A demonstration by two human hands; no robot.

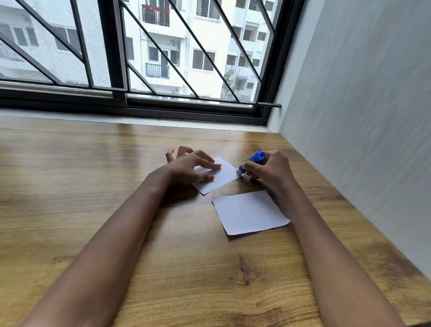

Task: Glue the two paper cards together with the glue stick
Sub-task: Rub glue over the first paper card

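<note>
While the left hand [190,166] lies spread over the farther white paper card [222,175], its forefinger and thumb press flat on the sheet and pin it to the wooden table [113,191]. Its other fingers are lifted off the paper, and nothing is clasped in that hand. The right hand [268,168] has its fingers curled round a blue glue stick [251,162] and grips it by the barrel. The stick is tilted, with its blue end up and away from the person and its pale lower end down at the right edge of the pinned card, seemingly touching it. This card sits askew, one corner pointing towards the person.

A second white paper card [248,212] lies flat on the table nearer the person, just beside the first but apart from it, with its right side next to the right wrist. Neither hand touches it.

Beyond the table is a dark-framed barred window [113,56], and a pale wall [365,84] runs along the table's right side.
</note>
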